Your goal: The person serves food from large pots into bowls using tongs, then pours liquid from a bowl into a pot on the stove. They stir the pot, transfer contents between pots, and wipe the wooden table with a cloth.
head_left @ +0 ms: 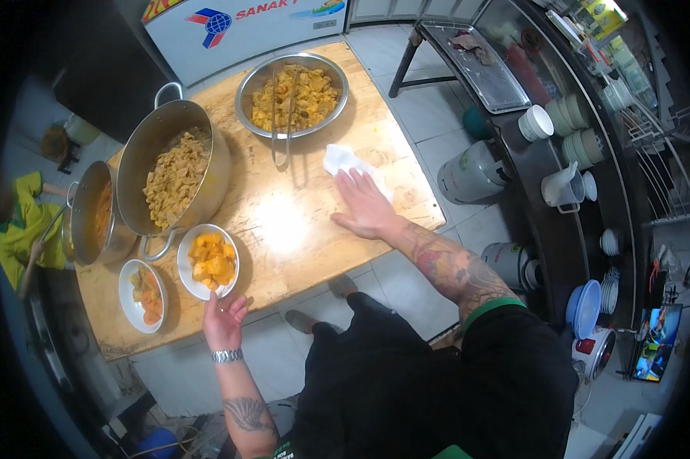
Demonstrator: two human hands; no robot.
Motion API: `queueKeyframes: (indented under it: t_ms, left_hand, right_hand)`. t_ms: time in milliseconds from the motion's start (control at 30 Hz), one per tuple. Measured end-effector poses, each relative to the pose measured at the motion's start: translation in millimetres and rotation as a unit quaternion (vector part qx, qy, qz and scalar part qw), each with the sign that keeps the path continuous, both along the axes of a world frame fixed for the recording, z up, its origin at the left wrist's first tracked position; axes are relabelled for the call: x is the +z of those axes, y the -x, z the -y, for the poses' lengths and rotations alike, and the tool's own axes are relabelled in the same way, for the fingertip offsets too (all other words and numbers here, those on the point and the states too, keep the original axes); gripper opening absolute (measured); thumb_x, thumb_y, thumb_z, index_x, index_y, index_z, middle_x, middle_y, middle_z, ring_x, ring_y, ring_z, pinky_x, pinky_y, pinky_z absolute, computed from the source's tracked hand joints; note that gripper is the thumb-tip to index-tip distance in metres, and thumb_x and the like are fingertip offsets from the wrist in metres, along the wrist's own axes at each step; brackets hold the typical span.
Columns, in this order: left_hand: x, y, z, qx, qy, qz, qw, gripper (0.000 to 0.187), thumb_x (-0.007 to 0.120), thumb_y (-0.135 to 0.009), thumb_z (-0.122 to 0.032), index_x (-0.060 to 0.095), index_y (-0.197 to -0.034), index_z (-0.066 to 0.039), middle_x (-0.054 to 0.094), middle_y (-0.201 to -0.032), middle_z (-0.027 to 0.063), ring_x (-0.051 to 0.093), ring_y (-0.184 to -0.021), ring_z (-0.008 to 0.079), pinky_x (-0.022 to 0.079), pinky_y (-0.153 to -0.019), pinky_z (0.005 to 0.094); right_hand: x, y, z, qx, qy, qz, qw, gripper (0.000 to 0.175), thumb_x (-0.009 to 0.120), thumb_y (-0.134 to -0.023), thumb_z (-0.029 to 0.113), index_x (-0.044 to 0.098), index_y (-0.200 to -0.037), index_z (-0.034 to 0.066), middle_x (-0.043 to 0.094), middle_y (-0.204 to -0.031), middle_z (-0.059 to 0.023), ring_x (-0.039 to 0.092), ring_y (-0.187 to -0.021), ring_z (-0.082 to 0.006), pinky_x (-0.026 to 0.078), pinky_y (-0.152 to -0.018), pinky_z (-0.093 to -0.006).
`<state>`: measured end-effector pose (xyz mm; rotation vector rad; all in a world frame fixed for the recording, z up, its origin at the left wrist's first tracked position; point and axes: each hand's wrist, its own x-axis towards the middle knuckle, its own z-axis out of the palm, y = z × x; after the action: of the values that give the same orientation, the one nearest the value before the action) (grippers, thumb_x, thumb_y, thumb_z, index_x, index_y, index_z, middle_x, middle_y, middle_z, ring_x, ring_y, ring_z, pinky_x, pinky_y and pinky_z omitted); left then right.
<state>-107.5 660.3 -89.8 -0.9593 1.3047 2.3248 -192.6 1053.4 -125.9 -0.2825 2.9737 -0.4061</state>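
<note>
My right hand [363, 202] lies flat, palm down, on a folded white cloth or paper towel [341, 158] on the wooden table [322, 229]. At the near rim of a white bowl of orange-yellow chunks [211, 261] is my left hand [224, 315], palm up with fingers slightly curled; its thumb or fingertip meets the bowl's edge, and whether it grips cannot be told. Left of it stands a second white bowl with some orange food [143, 295]. A large metal pot of cooked meat pieces [175, 178] is behind them. Metal tongs [281, 146] lean in a steel bowl of yellow food [296, 97].
Another pot [92, 212] holds orange food at the table's left edge. A person in a yellow-green shirt [32, 218] stands beyond it. On the right, a dark counter [543, 189] carries stacked bowls [574, 115] and a metal tray [477, 69], with gas cylinders [471, 172] below. A freezer [253, 34] is behind.
</note>
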Motion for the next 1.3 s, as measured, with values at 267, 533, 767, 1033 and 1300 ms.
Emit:
queueKeyframes:
  t_ms: [267,533,767,1033,1300]
  left_hand:
    - [-15.5,17.8,10.6,0.062,-0.078,0.025,0.995,0.044,0.052,-0.084,-0.011,0.042,-0.126,-0.006,0.058,-0.111,0.0131,0.062,-0.093,0.0305,0.056,-0.067,0.0357]
    - [-12.0,13.0,3.1,0.081,-0.057,-0.015,0.995,0.049,0.048,-0.076,-0.002,0.042,-0.124,0.001,0.060,-0.111,0.0171,0.065,-0.087,0.0294,0.058,-0.066,0.0347]
    - [46.0,-64.5,-7.2,0.055,-0.013,-0.026,0.998,0.054,0.048,-0.074,-0.002,0.039,-0.128,0.004,0.057,-0.115,0.0196,0.065,-0.088,0.0306,0.060,-0.062,0.0373]
    - [70.1,-102.1,-18.9,0.086,-0.030,-0.023,0.996,0.052,0.048,-0.076,-0.003,0.041,-0.127,0.004,0.057,-0.115,0.0192,0.066,-0.088,0.0300,0.061,-0.063,0.0387]
    - [63.6,-85.0,-2.2,0.035,-0.002,-0.024,0.999,0.051,0.052,-0.074,-0.004,0.044,-0.124,0.001,0.057,-0.116,0.0151,0.063,-0.090,0.0271,0.059,-0.062,0.0355]
  right_hand:
    - [-21.3,108.4,-49.0,-0.124,-0.055,-0.093,0.986,0.085,0.039,-0.088,0.058,0.025,-0.139,-0.0082,0.021,-0.147,-0.0251,0.019,-0.137,-0.0376,0.013,-0.112,-0.0468]
    - [17.4,-12.7,56.7,0.180,0.097,0.091,0.975,0.080,0.040,-0.089,0.053,0.026,-0.139,-0.0070,0.024,-0.146,-0.0249,0.018,-0.138,-0.0360,0.012,-0.113,-0.0446]
    - [3.1,59.8,52.3,0.101,-0.072,-0.028,0.992,0.080,0.044,-0.088,0.048,0.020,-0.141,-0.0065,0.015,-0.149,-0.0261,0.012,-0.140,-0.0352,0.007,-0.114,-0.0460]
    - [-9.3,-22.5,222.1,0.310,-0.036,-0.109,0.944,0.070,0.044,-0.089,0.043,0.031,-0.137,-0.0064,0.034,-0.142,-0.0234,0.027,-0.136,-0.0314,0.017,-0.112,-0.0437]
    - [9.4,-40.0,77.5,0.058,0.027,-0.013,0.998,0.075,0.040,-0.087,0.058,0.032,-0.142,0.0067,0.022,-0.149,-0.0188,0.015,-0.140,-0.0320,0.011,-0.111,-0.0526]
